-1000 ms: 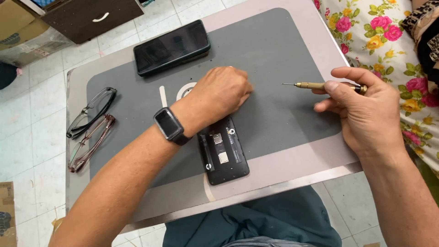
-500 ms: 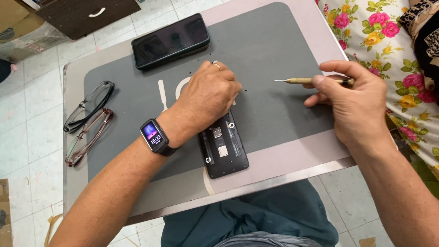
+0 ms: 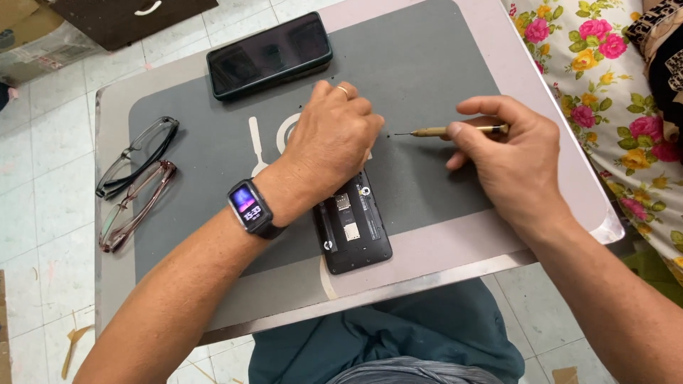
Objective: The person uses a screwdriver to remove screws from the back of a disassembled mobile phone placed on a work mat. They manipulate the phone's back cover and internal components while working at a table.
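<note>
An opened black phone (image 3: 352,227) lies back side up on the grey mat (image 3: 427,64), its inner parts showing. My left hand (image 3: 334,139) rests on the phone's far end and covers it, fingers curled down; a smartwatch (image 3: 250,208) is on that wrist. To the right, my right hand (image 3: 509,153) holds a thin brass-coloured screwdriver (image 3: 448,131) level above the mat, its tip pointing left toward my left hand. Tiny dark screws (image 3: 388,135) lie on the mat near the tip.
A second black phone (image 3: 269,55) lies screen up at the far side of the mat. Two pairs of glasses (image 3: 135,181) lie at the left edge. A white pry tool (image 3: 256,146) lies beside my left hand. Floral cloth (image 3: 605,78) is on the right.
My right hand has brought the screwdriver left, closer to my left hand. My left hand stays on the opened phone.
</note>
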